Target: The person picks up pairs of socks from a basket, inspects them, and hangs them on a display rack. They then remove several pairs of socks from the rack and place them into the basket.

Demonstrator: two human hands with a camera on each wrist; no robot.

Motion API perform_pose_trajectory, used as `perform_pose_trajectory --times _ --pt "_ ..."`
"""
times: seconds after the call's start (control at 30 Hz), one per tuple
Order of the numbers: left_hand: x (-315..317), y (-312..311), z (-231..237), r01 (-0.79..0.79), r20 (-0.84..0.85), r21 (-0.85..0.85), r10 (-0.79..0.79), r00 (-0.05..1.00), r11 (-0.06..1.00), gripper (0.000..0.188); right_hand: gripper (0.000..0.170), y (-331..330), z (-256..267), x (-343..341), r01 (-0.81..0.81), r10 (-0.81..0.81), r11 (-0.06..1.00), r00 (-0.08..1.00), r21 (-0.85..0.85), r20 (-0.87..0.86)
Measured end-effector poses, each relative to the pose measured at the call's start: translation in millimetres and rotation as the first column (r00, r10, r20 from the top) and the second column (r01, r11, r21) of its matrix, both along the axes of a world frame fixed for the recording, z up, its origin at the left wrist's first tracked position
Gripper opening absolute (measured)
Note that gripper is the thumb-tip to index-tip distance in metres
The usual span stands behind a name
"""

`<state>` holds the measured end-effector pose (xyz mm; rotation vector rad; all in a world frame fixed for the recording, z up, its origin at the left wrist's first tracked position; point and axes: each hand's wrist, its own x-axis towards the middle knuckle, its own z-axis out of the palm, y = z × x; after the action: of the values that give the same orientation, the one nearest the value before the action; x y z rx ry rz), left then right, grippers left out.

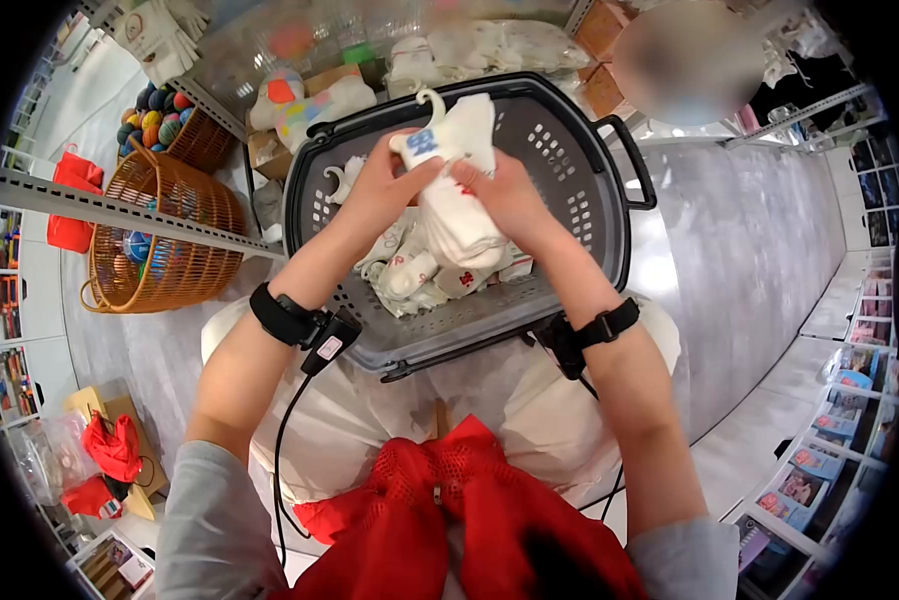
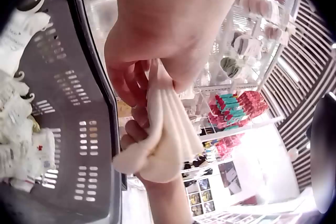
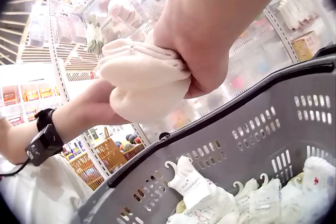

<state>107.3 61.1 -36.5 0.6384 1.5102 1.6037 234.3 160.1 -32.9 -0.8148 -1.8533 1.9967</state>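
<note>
A bundle of white socks [image 1: 458, 222] with a white plastic hook and a blue print at its top is held up over the grey shopping basket [image 1: 562, 190]. My left hand [image 1: 378, 188] grips its upper left side, thumb across the front. From the right, my right hand [image 1: 515, 200] holds it too, thumb near the left one. The folded sock ends [image 3: 142, 85] hang below the hands, several layers thick. More white socks with hooks [image 3: 202, 192] lie heaped in the basket; some show small red prints.
Left of the basket stands a wicker basket [image 1: 160, 245] with balls, beside a metal shelf rail [image 1: 120, 208]. Plastic-wrapped white goods [image 1: 490, 50] lie behind the basket. A red cloth [image 1: 460, 500] lies nearest the body. Stocked shelves [image 1: 820, 450] line the right side.
</note>
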Motion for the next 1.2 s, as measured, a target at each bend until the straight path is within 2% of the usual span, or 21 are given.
perform_pose_trajectory --times 0.1,0.13,0.17,0.2,0.37,0.43,0.53,0.77,0.83,0.87,0.97,1.03,1.1,1.2 --pt "-21.4 5.1 9.1 0.163 -0.217 -0.141 -0.191 0.957 0.977 0.039 0.033 6.5 -6.6 -11.6 0.100 -0.107 0.985 0.993 -0.139 -0.043" --pt "-27.4 9.2 12.1 0.182 -0.108 0.006 -0.180 0.978 0.983 0.037 0.033 7.3 -5.5 -13.6 0.124 -0.137 0.976 0.988 -0.180 -0.064" --pt "-32.3 10.6 19.5 0.183 -0.106 0.017 -0.180 0.978 0.983 0.034 0.033 8.9 -3.4 -15.7 0.142 -0.164 0.966 0.983 -0.215 -0.086" --pt "-37.1 12.1 25.4 0.182 -0.091 0.021 -0.179 0.980 0.983 0.033 0.031 8.8 -2.4 -17.9 0.123 -0.154 0.976 0.973 -0.180 -0.171" --pt "-44.4 12.7 21.5 0.120 -0.013 0.067 -0.120 0.993 0.990 0.029 0.029 10.4 -10.3 -23.3 0.091 -0.146 0.959 0.971 -0.268 -0.190" --pt "-45.2 11.0 16.3 0.108 -0.037 0.064 -0.106 0.994 0.992 0.028 0.031 5.3 -13.1 -23.6 0.084 -0.133 0.950 0.981 -0.300 -0.145" --pt "-47.1 6.4 12.0 0.106 -0.023 0.003 -0.106 0.994 0.994 0.025 0.039 1.6 -16.7 -23.2 0.000 -0.055 0.949 0.984 -0.314 -0.167" --pt "-42.7 -7.0 11.5 0.035 0.036 -0.103 -0.031 0.999 0.994 0.029 0.042 -2.7 -17.7 -26.6 0.035 -0.120 0.881 0.981 -0.473 -0.151" --pt "-44.1 -8.2 5.2 0.046 0.151 -0.067 -0.036 0.988 0.997 0.030 0.042 -5.0 -14.5 -28.2 0.018 -0.106 0.872 0.983 -0.490 -0.153" --pt "-45.1 -8.8 2.3 0.050 0.208 -0.048 -0.039 0.977 0.998 0.032 0.041 -6.3 -14.7 -28.5 -0.003 -0.067 0.899 0.987 -0.438 -0.145" --pt "-37.6 -7.7 -1.7 0.071 0.386 0.161 -0.128 0.914 0.984 0.031 0.040 -8.1 -17.5 -28.9 -0.044 0.014 0.950 0.995 -0.308 -0.099" --pt "-33.8 -5.8 -1.6 0.056 0.423 0.117 -0.101 0.900 0.992 0.030 0.039 -6.6 -19.4 -28.0 -0.035 0.023 0.965 0.999 -0.258 -0.048" --pt "-27.4 -5.8 2.7 0.044 0.440 0.078 -0.074 0.895 0.996 0.031 0.036 -3.1 -27.3 -29.3 0.003 -0.027 0.964 0.996 -0.265 -0.087" --pt "-26.3 -5.5 1.8 0.036 0.487 0.149 -0.106 0.867 0.988 0.029 0.034 -5.6 -21.7 -29.5 0.030 -0.079 0.954 0.985 -0.299 -0.154"
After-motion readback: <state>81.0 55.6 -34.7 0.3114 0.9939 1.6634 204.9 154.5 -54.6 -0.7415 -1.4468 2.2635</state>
